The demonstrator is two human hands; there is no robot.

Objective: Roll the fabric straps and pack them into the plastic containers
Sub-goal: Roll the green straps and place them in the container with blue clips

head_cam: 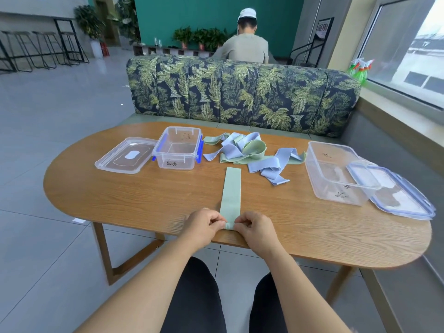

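A pale green fabric strap (pixel 231 188) lies flat and straight on the wooden table (pixel 144 195), running from the middle toward me. Its near end is turned over into a small roll at the table's front edge. My left hand (pixel 204 224) pinches that roll from the left and my right hand (pixel 254 228) pinches it from the right. A loose heap of green and light blue straps (pixel 242 150) lies further back. One clear plastic container with blue clips (pixel 177 147) stands at the back left, a larger clear container (pixel 336 171) at the right; both look empty.
A clear lid (pixel 126 156) lies left of the small container. Another lid with blue rim (pixel 394 191) leans against the large container near the table's right edge. A leaf-patterned sofa (pixel 240 92) stands behind the table, with a person seated beyond it, back turned.
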